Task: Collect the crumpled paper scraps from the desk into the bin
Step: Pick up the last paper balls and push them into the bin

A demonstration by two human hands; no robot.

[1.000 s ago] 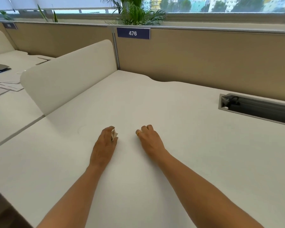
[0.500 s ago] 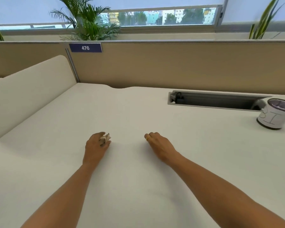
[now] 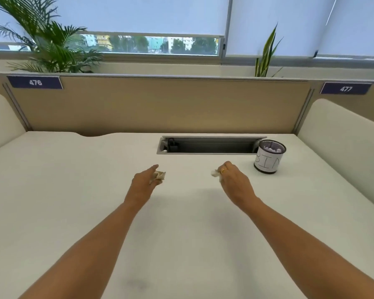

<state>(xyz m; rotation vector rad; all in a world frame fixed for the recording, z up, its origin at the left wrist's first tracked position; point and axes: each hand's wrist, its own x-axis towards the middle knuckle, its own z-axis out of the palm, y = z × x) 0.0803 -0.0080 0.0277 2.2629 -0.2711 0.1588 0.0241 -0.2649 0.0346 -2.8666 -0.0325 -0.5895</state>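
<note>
Both bare forearms reached out over the cream desk [image 3: 73, 201], the hands raised above its middle and well apart from each other. The left hand [image 3: 143, 185] had its fingers curled round a tan crumpled scrap [image 3: 159, 176], which stuck out between thumb and fingertips on the side toward the other hand. The right hand [image 3: 235, 185], with a gold ring [image 3: 224, 170] on one finger, pinched a white crumpled scrap [image 3: 214, 173] at its fingertips; how much of that scrap was tucked inside the palm could not be told. Both scraps were off the desk surface.

The bin [image 3: 269, 158], a small black mesh cup wrapped in white paper hand-lettered "BIN", stood upright toward the back right corner of the desk, near the right hand and farther back. White crumpled pieces [image 3: 273, 150] already lay inside it. It sat just beside the right end of the cable slot [image 3: 209, 146], a long open recess running along the back edge.

A tan partition [image 3: 160, 104] rose behind the back edge, carrying blue number plates reading 476 [image 3: 35, 82] and 477 [image 3: 345, 89]. Rounded cream dividers [image 3: 341, 134] closed the left and right edges. Behind the partition stood a palm [image 3: 50, 48] and a sword-leaved plant [image 3: 266, 57], before windows with lowered blinds [image 3: 149, 14].
</note>
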